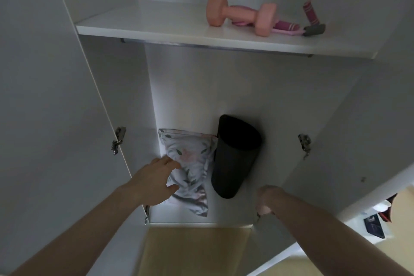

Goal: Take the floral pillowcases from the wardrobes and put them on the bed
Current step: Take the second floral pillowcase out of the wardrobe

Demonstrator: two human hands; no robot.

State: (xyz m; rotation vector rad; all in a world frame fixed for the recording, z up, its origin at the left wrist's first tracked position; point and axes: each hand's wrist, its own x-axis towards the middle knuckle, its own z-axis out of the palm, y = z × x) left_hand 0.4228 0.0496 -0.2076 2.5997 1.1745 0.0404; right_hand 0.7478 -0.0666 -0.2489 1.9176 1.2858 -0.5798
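A floral pillowcase [190, 163], pale with green leaves and pink blooms, lies crumpled on the floor of an open white wardrobe [224, 87], at its left side. My left hand [156, 177] rests on the pillowcase's left edge, fingers spread over the fabric and thumb beneath a fold, without a closed grip. My right hand [265, 199] is curled into a fist at the wardrobe's lower right front edge, by the right door; whether it grips the door edge is unclear. The bed is out of view.
A black rolled mat [233, 157] leans beside the pillowcase on its right. On the shelf [156, 27] above lie a pink dumbbell [239, 14] and a pink skipping rope [307, 22]. Both doors stand open, the left door [44, 96] wide. Wooden floor [190, 251] shows below.
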